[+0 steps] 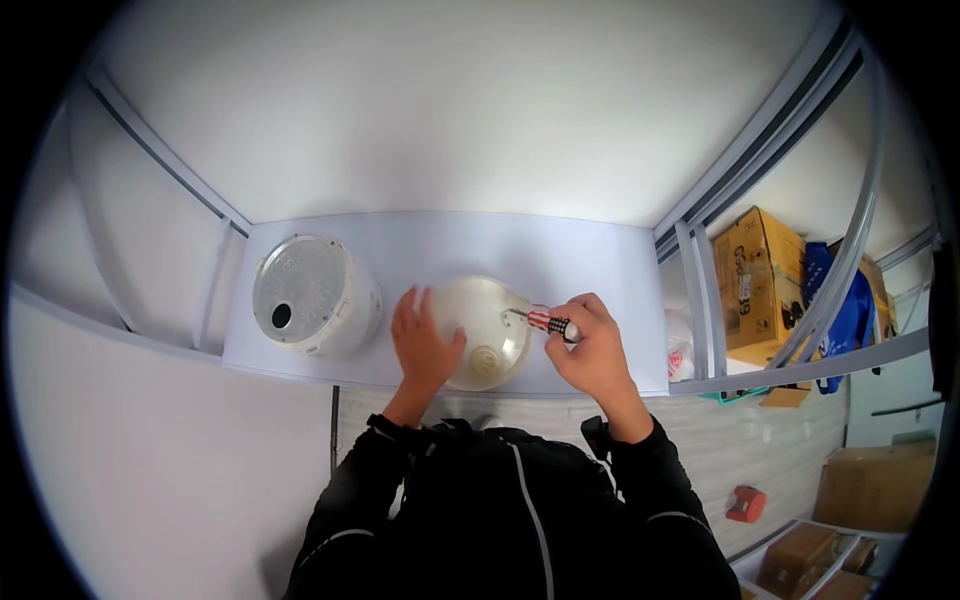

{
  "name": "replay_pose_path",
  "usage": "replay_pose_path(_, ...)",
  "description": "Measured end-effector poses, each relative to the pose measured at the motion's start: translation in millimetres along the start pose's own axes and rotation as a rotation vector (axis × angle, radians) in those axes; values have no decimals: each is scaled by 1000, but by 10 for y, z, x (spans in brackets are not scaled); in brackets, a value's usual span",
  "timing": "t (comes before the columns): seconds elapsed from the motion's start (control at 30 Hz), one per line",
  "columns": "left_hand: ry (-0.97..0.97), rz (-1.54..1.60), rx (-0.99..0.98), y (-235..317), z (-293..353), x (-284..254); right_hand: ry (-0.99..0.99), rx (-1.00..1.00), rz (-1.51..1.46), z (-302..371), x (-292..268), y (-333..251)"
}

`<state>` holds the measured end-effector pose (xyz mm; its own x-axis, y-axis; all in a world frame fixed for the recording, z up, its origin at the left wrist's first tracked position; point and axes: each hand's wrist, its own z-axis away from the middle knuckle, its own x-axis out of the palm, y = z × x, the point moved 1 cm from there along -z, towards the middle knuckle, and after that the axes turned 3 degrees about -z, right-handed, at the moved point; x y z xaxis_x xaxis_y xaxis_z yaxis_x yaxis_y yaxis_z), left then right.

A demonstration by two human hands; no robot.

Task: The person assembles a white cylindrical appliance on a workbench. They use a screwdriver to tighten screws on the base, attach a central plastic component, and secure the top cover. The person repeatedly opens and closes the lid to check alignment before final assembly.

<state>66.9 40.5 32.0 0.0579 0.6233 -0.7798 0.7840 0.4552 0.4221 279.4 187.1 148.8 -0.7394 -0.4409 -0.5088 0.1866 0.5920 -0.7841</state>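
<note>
A translucent white round plastic container (485, 315) rests on the white tabletop in front of me, with a round fitting showing inside it. My left hand (424, 345) lies against its left side, fingers apart and slightly blurred. In my right hand (590, 350) is a screwdriver (548, 321) with a red, white and black patterned handle. The shaft points left over the container's right side, its tip close to the inner wall near some small holes or screws. Whether the tip touches the wall, I cannot tell.
To the left on the white tabletop (400, 245) stands a white bucket-like housing (312, 295) with a clear lid and a dark round hole. Past the right-hand frame are a cardboard box (755, 285) and a blue bag (845, 320). A red stool (745, 504) stands on the floor.
</note>
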Motion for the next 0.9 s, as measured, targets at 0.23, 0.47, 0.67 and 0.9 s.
replay_pose_path(0.23, -291, 171, 268, 319, -44, 433, 8, 19, 96, 138, 44, -47)
replay_pose_path(0.47, -296, 298, 252, 251, 29, 650, 33, 21, 126, 331, 120, -66)
replay_pose_path(0.67, -344, 290, 370, 238, -26, 607, 39, 87, 153, 359, 238, -75)
replay_pose_path(0.9, -355, 331, 448, 217, -72, 563, 97, 142, 174, 384, 305, -95)
